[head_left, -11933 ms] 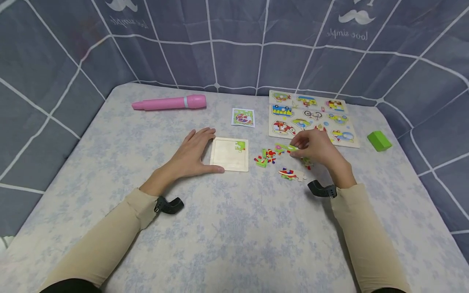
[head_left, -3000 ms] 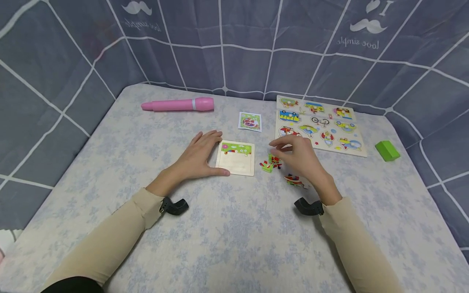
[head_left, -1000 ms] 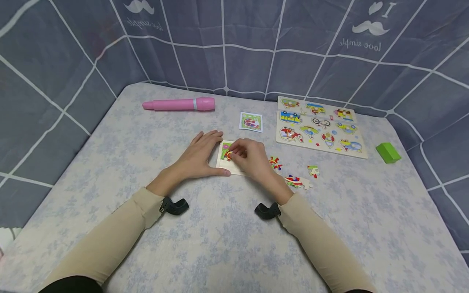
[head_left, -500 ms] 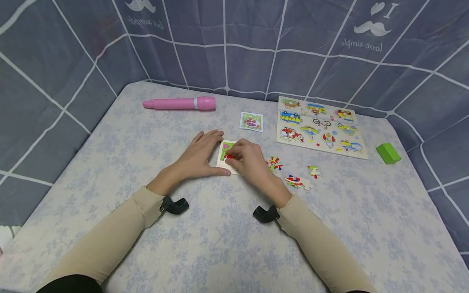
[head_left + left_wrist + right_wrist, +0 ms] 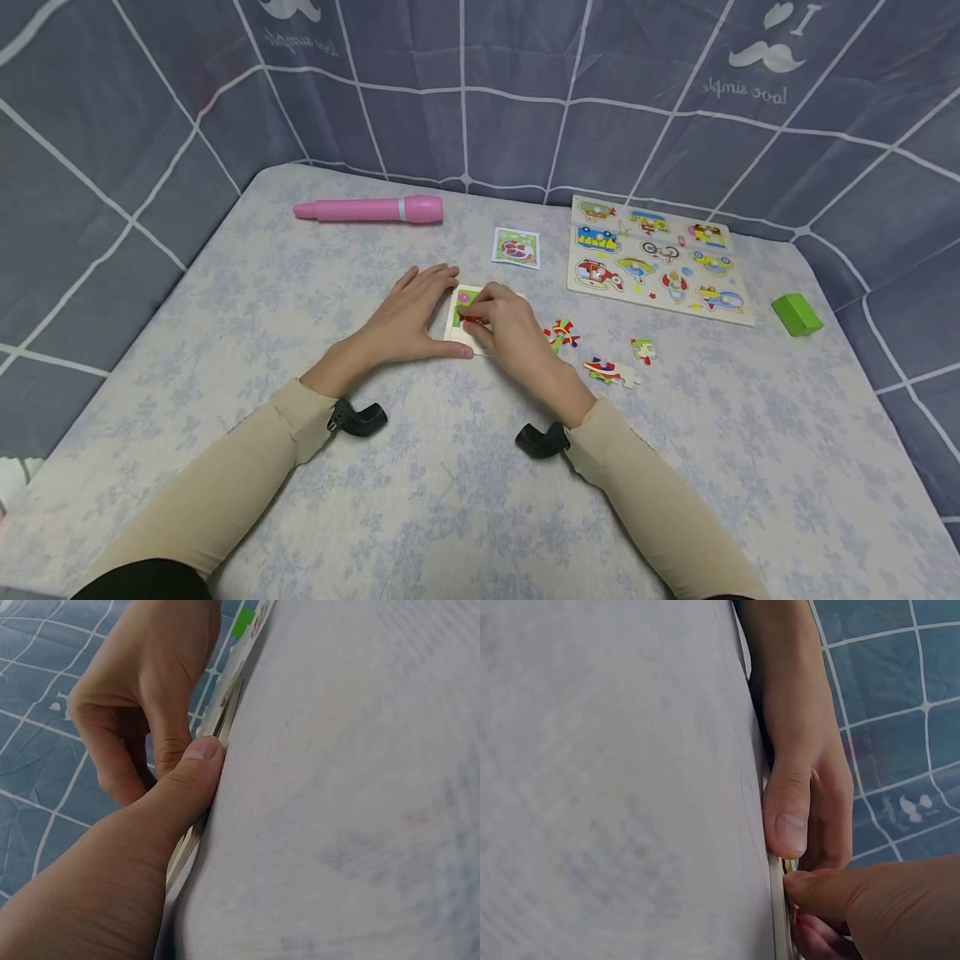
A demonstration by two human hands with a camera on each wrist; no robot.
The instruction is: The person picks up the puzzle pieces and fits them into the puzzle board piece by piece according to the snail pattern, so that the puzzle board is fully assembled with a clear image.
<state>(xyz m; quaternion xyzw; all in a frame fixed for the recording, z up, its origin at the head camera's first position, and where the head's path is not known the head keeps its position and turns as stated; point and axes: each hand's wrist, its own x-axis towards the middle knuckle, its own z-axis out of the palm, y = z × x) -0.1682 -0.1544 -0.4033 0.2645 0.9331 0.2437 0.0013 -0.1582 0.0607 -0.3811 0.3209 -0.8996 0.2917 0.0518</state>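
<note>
A small square wooden puzzle tray (image 5: 457,335) lies on the table, with green picture pieces along its far side. My left hand (image 5: 405,321) is spread along its left side, fingers at the far corner and thumb on the near edge. My right hand (image 5: 512,332) is over the tray and pinches a red puzzle piece (image 5: 470,318) at its left part, covering most of the tray. In the left wrist view, the left thumb (image 5: 180,787) presses at the tray's edge. The right wrist view has the right fingertips (image 5: 801,883) close beside the left thumb.
Loose puzzle pieces (image 5: 562,334) lie right of the tray, with more pieces (image 5: 611,372) nearer and a green-white piece (image 5: 642,350) farther right. Behind are a picture card (image 5: 516,248), a vehicle peg puzzle board (image 5: 660,287), a long pink tube (image 5: 367,210) and a green block (image 5: 797,315).
Green pieces now line the tray's far side, which was nearly bare at first. My right hand has moved left from the loose pieces onto the tray with a red piece. The left hand keeps its place.
</note>
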